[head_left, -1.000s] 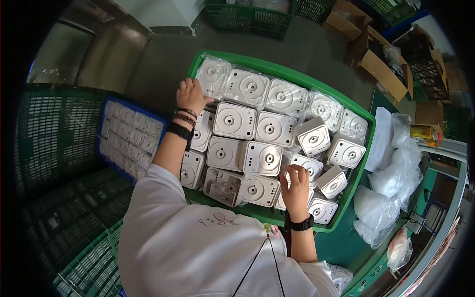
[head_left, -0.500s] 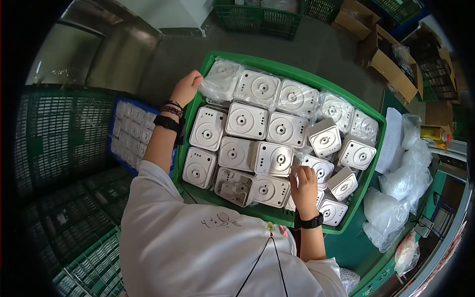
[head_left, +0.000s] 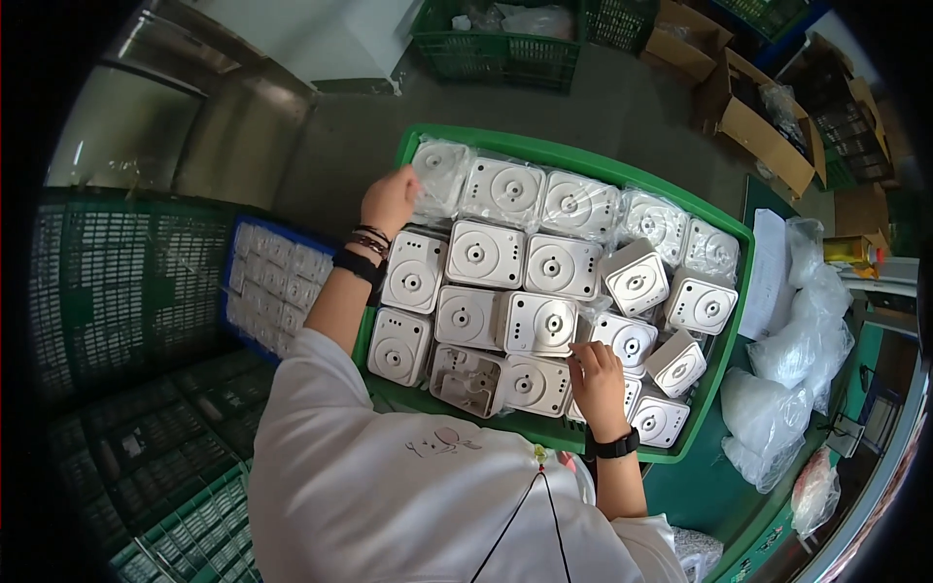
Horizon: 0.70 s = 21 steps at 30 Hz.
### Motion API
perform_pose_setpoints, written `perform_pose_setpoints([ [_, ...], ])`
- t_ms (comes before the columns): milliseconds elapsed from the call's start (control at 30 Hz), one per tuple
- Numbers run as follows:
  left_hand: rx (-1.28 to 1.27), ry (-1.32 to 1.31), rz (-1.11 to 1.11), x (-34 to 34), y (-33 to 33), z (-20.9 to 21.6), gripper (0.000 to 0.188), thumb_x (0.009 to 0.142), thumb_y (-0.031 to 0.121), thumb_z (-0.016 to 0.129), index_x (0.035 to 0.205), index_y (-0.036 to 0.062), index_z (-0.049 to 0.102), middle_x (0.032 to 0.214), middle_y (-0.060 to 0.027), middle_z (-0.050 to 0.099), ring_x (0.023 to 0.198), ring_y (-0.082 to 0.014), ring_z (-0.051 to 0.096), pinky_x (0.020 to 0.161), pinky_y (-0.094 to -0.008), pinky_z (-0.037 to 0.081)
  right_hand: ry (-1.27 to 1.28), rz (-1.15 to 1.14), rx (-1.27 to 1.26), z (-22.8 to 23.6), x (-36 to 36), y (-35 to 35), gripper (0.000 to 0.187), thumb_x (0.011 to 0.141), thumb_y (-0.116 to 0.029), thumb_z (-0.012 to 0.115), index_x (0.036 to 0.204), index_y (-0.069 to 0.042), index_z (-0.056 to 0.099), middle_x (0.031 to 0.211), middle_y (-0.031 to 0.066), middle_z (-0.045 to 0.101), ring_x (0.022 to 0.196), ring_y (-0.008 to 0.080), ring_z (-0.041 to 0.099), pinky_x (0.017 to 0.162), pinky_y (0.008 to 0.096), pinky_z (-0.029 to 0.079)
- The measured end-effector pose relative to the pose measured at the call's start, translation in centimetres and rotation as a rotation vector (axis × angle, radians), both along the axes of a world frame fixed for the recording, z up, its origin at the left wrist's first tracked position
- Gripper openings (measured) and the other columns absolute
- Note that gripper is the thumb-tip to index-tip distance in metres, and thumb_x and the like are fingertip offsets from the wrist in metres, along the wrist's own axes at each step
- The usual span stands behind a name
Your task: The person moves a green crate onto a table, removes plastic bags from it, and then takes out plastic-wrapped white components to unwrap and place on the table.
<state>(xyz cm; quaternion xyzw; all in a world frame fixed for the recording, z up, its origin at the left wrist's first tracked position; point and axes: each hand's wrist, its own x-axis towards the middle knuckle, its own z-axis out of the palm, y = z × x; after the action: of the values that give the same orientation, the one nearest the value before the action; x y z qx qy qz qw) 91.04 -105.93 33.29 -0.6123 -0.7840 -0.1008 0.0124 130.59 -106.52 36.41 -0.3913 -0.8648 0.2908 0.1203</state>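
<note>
My left hand (head_left: pixel 391 200) is at the far left corner of a green crate (head_left: pixel 544 146), its fingers closed on the edge of a clear plastic bag (head_left: pixel 422 205) that wraps a white plastic housing (head_left: pixel 440 165). White housings with round recesses and small dark holes fill the crate in rows. My right hand (head_left: pixel 599 389) hovers over the near side with curled fingers. Its fingertips meet the lower right corner of a slightly raised housing (head_left: pixel 541 324); whether they grip it is hidden. Close by, an open-backed housing (head_left: pixel 466 379) shows its hollow inside.
Left of the crate, a blue-rimmed crate (head_left: pixel 233 277) holds more wrapped white parts. Dark green slatted crates (head_left: pixel 136 291) stand at the left. Crumpled clear bags (head_left: pixel 773 418) and a paper sheet (head_left: pixel 768 282) lie to the right. Cardboard boxes (head_left: pixel 763 136) are at the far right.
My left hand has shifted slightly inward over the corner, and the bag there lies flatter on its housing. My right hand stays beside the same housing. The whole view has shifted a little.
</note>
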Motion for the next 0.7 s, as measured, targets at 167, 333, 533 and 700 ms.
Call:
perform_pose_setpoints([
  [167,-0.059,-0.486,0.141,-1.6,2.8,1.8,0.02,0.078,0.025,0.056,0.087,0.0076,0.052,0.078,-0.0091,0.058,0.077,-0.0273,0.056,0.065,-0.0382,0.044,0.004,-0.024,0.039,0.2,0.3,0.7,0.018,0.07,-0.006,0.058,0.087,-0.006,0.054,0.079,0.0076,0.052,0.074,0.0256,0.05,0.065,0.0347,0.04],
  [333,-0.027,-0.115,0.415,-2.4,8.2,-2.6,0.021,0.076,0.026,0.056,0.087,0.009,0.052,0.079,-0.0103,0.059,0.078,-0.0271,0.057,0.066,-0.0397,0.044,-0.03,-0.033,0.031,0.6,0.5,0.6,0.018,0.07,-0.006,0.058,0.088,-0.006,0.054,0.078,0.0076,0.052,0.074,0.0256,0.05,0.065,0.0343,0.04],
  [533,0.137,0.116,0.615,0.4,11.3,-4.2,0.024,0.073,0.026,0.059,0.085,0.0084,0.05,0.075,-0.0107,0.059,0.075,-0.0276,0.057,0.065,-0.0413,0.044,-0.038,-0.074,-0.01,0.3,1.1,0.1,0.017,0.07,-0.007,0.058,0.087,-0.006,0.054,0.077,0.0074,0.053,0.073,0.0256,0.051,0.065,0.0343,0.04],
  [700,0.528,-0.327,0.589,-1.8,10.9,-1.6,0.022,0.072,0.019,0.062,0.081,0.0064,0.047,0.068,-0.009,0.057,0.069,-0.0262,0.056,0.061,-0.0376,0.044,-0.034,-0.048,-0.005,0.2,0.6,0.3,0.018,0.069,-0.007,0.058,0.087,-0.006,0.055,0.077,0.0069,0.053,0.072,0.025,0.051,0.064,0.0344,0.041],
])
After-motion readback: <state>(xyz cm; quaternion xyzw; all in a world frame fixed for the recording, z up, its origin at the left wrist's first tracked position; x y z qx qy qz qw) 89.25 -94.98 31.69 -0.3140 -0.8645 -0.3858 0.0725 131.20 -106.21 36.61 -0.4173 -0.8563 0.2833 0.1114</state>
